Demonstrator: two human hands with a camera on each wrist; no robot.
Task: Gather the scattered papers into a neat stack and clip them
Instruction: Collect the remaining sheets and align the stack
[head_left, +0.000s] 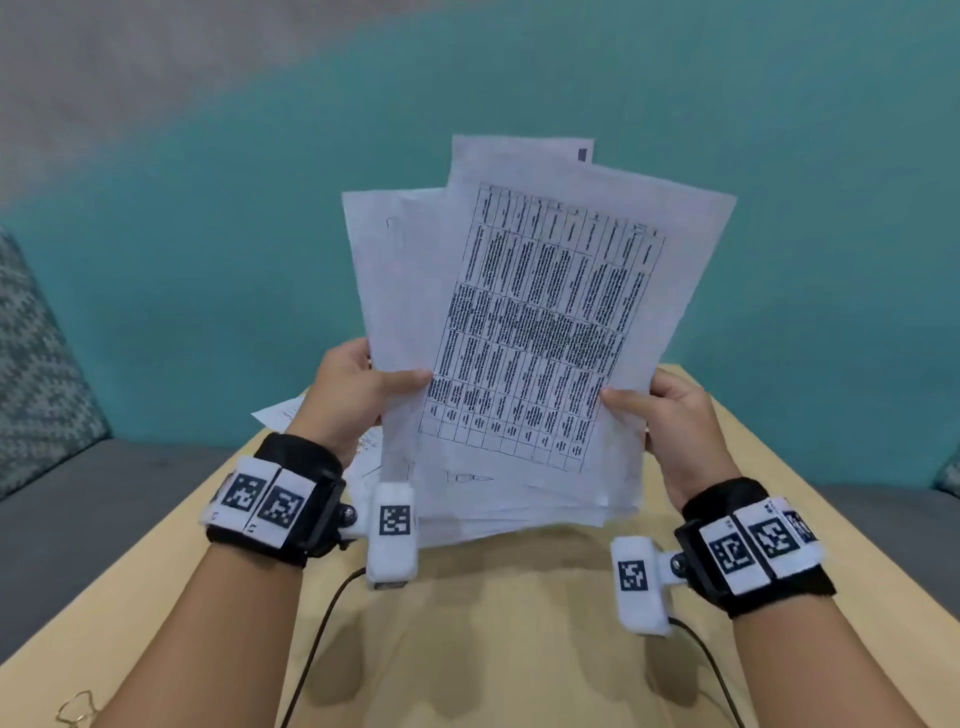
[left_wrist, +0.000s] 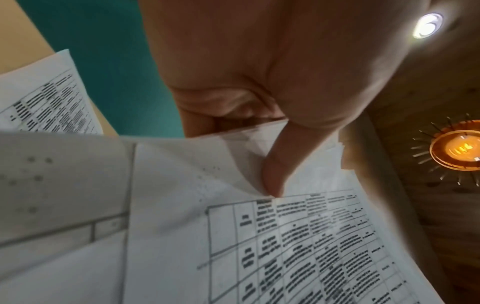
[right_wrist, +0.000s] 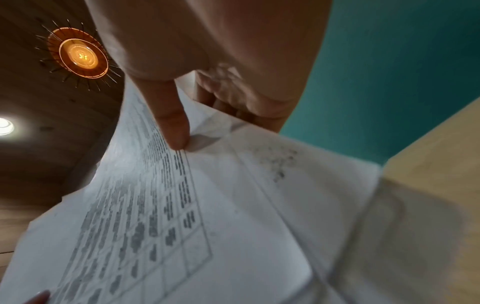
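Observation:
I hold an uneven, fanned bundle of white papers (head_left: 545, 312) upright over the light wooden table (head_left: 519, 649). The front sheet carries a printed table of text. My left hand (head_left: 387, 376) grips the bundle's left edge, thumb (left_wrist: 275, 170) on the front sheet (left_wrist: 285, 246) and fingers behind. My right hand (head_left: 639, 400) grips the right edge in the same way, its thumb (right_wrist: 171, 119) pressing the printed sheet (right_wrist: 207, 205). The sheets' top and bottom edges are staggered. One more printed sheet (head_left: 280, 410) lies flat on the table behind my left hand, and shows in the left wrist view too (left_wrist: 44, 98).
A thin gold wire object (head_left: 78, 706) lies at the table's near left corner; I cannot tell what it is. A grey sofa seat (head_left: 78, 519) with a patterned cushion (head_left: 36, 364) stands to the left. A teal wall rises behind the table. Camera cables trail over the tabletop.

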